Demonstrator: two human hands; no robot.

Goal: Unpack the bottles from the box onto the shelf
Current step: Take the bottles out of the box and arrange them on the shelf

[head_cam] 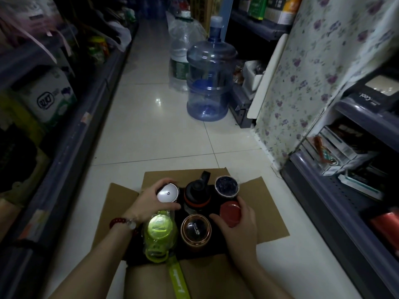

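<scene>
An open cardboard box (265, 210) sits on the tiled floor with several bottles standing upright inside. My left hand (149, 201) is wrapped around the silver-capped bottle (168, 193) at the back left. My right hand (239, 225) grips the red-capped bottle (230, 213) at the right side. Between them stand a black bottle with an orange ring (197, 195), a dark-lidded cup (226, 186), a copper-rimmed bottle (196, 230) and a lime-green bottle (158, 234) with a green strap. The shelf (336, 203) runs along the right.
A large blue water jug (208, 83) and a clear one wrapped in plastic (180, 61) stand on the floor ahead. Stocked shelves line the left (71, 130). A floral cloth (302, 83) hangs on the right. The aisle's white tiles (155, 134) stretch between them.
</scene>
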